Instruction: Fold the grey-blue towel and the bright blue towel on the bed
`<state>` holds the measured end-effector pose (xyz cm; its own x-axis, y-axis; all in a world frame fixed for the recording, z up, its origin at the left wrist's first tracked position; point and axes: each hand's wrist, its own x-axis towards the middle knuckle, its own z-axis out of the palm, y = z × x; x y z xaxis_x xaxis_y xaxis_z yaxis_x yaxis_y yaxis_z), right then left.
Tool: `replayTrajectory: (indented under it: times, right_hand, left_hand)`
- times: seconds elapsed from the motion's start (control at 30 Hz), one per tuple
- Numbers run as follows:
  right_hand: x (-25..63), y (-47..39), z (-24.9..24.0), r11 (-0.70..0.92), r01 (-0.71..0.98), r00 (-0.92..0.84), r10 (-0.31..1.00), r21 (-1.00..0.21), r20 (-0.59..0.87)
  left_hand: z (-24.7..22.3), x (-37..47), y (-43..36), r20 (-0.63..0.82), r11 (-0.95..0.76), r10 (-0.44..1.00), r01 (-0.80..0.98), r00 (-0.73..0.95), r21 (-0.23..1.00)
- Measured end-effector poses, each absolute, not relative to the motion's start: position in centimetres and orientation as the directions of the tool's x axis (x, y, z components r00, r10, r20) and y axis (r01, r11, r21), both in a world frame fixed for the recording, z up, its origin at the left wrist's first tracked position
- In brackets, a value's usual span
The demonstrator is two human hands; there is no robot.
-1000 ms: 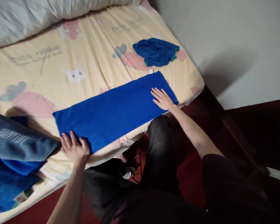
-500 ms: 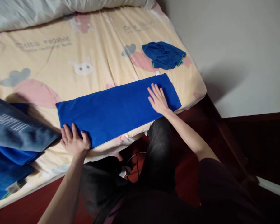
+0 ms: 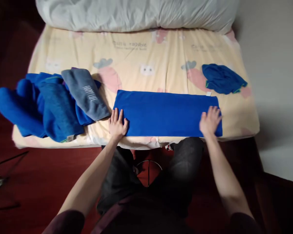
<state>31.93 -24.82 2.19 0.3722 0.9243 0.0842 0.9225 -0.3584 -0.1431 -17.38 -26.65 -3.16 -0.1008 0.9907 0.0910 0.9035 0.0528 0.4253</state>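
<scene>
A blue cloth, folded into a long flat rectangle, lies along the front edge of the bed. On its left end rests my left hand, fingers spread. My right hand lies on the right end with its fingers apart. Neither hand grips the cloth. A small white tag sticks out at its far right edge. To the left is a heap of blue cloths with a grey-blue cloth lettered in white on top.
A crumpled dark blue cloth with green edging lies at the bed's right. A pale quilt spans the back of the patterned sheet. Black metal legs stand at lower left; a grey wall is at right.
The view has swung left and levelled, showing more of the blue heap. My right hand has slid nearer the cloth's right end; my left hand remains at the left end.
</scene>
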Motion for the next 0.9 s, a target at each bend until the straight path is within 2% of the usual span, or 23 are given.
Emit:
replayTrajectory:
  times: [0.13, 0.23, 0.33, 0.5, 0.57, 0.67, 0.77, 0.83, 0.9]
  right_hand:
    - [16.0, -25.4, 1.7, -0.074, 0.937, 0.12, 0.986, -0.341, 0.115]
    - [8.5, -26.1, -0.4, -0.079, 0.892, 0.108, 0.993, -0.445, 0.04]
    - [6.2, -26.8, -1.7, -0.137, 0.878, 0.133, 0.99, -0.459, -0.042]
    - [6.8, -26.7, -1.9, -0.153, 0.899, 0.12, 0.987, -0.41, -0.105]
    - [6.8, -26.5, -1.9, -0.156, 0.896, 0.129, 0.987, -0.415, -0.092]
    - [6.6, -26.4, -2.5, -0.137, 0.895, 0.115, 0.99, -0.425, -0.076]
    - [6.6, -26.4, -3.2, -0.148, 0.915, 0.116, 0.987, -0.374, -0.107]
    - [6.7, -26.4, -3.3, -0.167, 0.922, 0.134, 0.984, -0.349, -0.116]
    - [6.8, -26.5, -3.2, -0.15, 0.927, 0.107, 0.984, -0.343, -0.142]
  left_hand:
    - [-3.2, -17.2, -26.7, 0.104, 0.084, 0.984, 0.898, -0.142, 0.433]
    - [-2.9, -17.0, -26.6, 0.082, 0.085, 0.988, 0.908, -0.13, 0.411]
    - [-2.8, -17.1, -26.7, 0.071, 0.091, 0.989, 0.914, -0.129, 0.395]
    - [-2.7, -15.2, -27.3, 0.101, 0.11, 0.981, 0.903, -0.166, 0.414]
    - [-2.1, -12.3, -27.1, 0.139, 0.026, 0.986, 0.899, -0.096, 0.437]
    - [-1.1, -5.3, -25.1, 0.199, -0.233, 0.968, 0.847, 0.154, 0.478]
    - [-1.2, 1.9, -21.4, 0.178, -0.443, 0.893, 0.738, 0.412, 0.509]
    - [-2.3, 5.1, -18.6, 0.111, -0.481, 0.857, 0.704, 0.503, 0.523]
    - [-4.0, 6.2, -16.1, 0.057, -0.454, 0.859, 0.705, 0.509, 0.545]
